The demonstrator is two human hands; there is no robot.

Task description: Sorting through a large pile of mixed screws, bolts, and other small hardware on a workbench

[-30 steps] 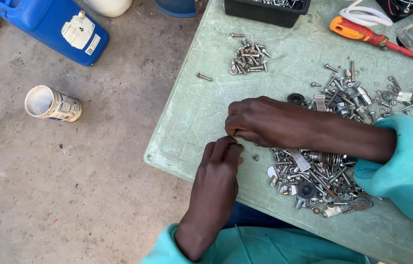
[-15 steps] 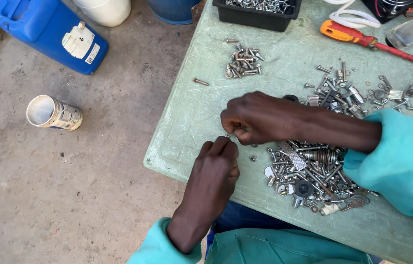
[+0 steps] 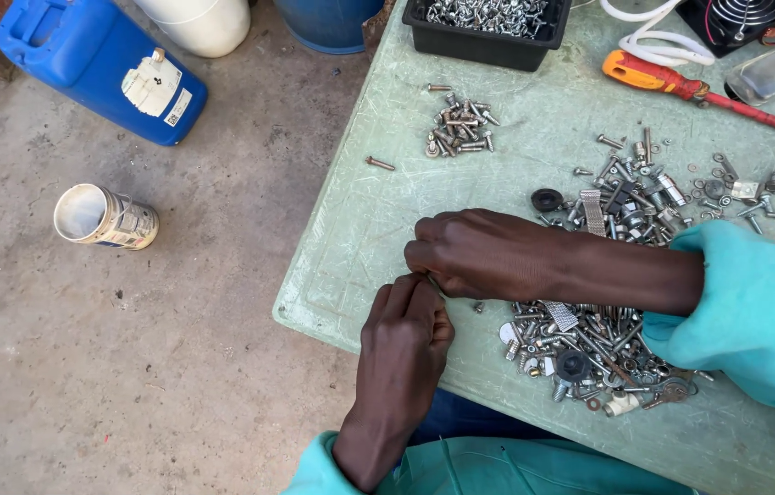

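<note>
Both hands, left hand (image 3: pixel 403 330) and right hand (image 3: pixel 472 252), pinch one small screw (image 3: pixel 434 284) between fingertips.

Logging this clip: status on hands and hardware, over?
Left hand and right hand pinch a small metal piece together. Mixed hardware heap under right forearm. Nothing obstructing.

Both hands meet near the table (image 3: pixel 360 211) edge, left hand (image 3: pixel 406 325) just below the right hand (image 3: pixel 470 252), fingertips touching. A heap of screws (image 3: pixel 589 344) lies right of them, a smaller pile (image 3: pixel 458 130) beyond, with a tray (image 3: pixel 484 41) behind that. On the floor to the left sit a can (image 3: pixel 105 217) and a jug (image 3: pixel 99 66).
</note>
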